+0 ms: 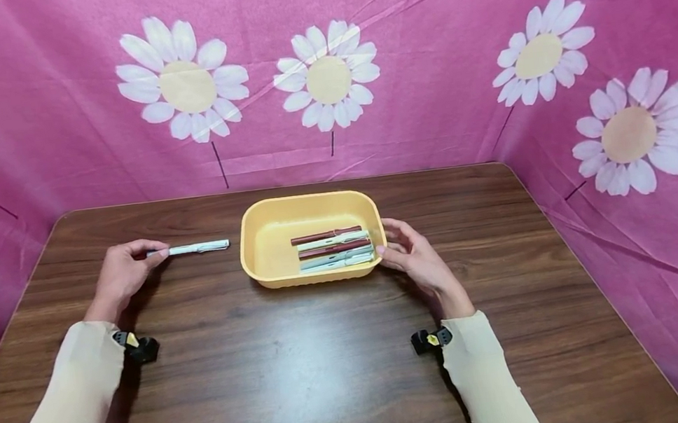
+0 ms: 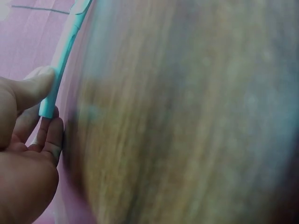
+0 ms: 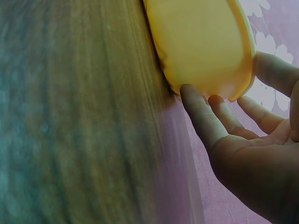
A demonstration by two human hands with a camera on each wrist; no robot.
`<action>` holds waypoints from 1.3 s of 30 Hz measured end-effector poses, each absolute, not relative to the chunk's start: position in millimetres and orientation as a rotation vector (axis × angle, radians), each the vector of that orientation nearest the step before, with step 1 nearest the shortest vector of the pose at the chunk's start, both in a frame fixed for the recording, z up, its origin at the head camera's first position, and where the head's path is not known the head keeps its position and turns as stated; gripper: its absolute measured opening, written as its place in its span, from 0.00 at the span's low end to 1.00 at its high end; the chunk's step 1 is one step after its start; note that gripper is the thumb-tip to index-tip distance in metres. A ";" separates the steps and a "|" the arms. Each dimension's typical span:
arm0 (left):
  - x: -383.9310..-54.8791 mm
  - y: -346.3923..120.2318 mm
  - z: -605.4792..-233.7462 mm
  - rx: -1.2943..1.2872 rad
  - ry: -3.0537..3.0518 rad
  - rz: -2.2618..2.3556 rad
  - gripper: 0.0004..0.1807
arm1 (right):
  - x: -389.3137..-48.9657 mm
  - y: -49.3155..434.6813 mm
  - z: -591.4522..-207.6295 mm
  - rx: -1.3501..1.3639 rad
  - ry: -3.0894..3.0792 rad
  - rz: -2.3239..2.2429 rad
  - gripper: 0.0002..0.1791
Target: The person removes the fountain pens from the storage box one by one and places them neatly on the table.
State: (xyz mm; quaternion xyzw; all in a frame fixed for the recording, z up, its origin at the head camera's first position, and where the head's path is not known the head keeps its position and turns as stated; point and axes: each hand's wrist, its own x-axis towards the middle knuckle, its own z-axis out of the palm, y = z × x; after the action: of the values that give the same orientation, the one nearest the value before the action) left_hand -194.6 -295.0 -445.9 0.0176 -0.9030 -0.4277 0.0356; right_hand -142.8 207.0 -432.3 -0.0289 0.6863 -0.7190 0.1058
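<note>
Near edge of the scene: two cream sleeves (image 1: 486,377), each with one black wrist camera (image 1: 140,347), over the wood-grain worktop (image 1: 241,400).

Beyond them, right of centre, we see the right hand (image 1: 417,258) gripping the right end of the yellow tray (image 1: 315,278), thumb at the rim and fingers against the outer end wall. The left hand (image 1: 124,273), well to the left, pinches one pale capped pen (image 1: 200,247) by its left end; the pen points right, its tip near the tray but apart from it. We cannot tell whether it touches the worktop.

Progress, our judgement: pens are being gathered in the tray. Five appear done, stacked side by side in its right half; the held pen is left, and we see no other pen outside.

Count in the tray: two dark red pens (image 1: 324,236), one white pen (image 1: 330,241), two pale blue pens (image 1: 339,264). The pale pair lie close, so that figure is tentative. Total with the held one: six.

Far side: pink cloth (image 1: 430,123), five printed daisies (image 1: 328,79), the leftmost cut off.
</note>
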 end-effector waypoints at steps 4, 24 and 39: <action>-195.8 -296.9 -447.1 0.030 -2.791 -1.261 0.16 | -142.6 207.0 -430.7 -0.081 2.017 -2.119 0.34; -198.5 -294.6 -446.9 -0.083 -2.793 -1.105 0.10 | -141.0 207.5 -432.9 -0.084 2.014 -2.126 0.34; -198.1 -282.8 -439.3 -0.075 -2.683 -1.087 0.10 | -142.6 207.6 -431.8 -0.073 2.028 -2.109 0.34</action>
State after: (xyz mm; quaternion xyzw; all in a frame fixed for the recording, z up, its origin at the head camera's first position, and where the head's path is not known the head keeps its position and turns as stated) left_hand -198.1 -282.8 -439.3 -0.0258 -0.9195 -0.3727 0.1224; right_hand -142.6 207.6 -431.8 -0.0249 0.6889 -0.7165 0.1074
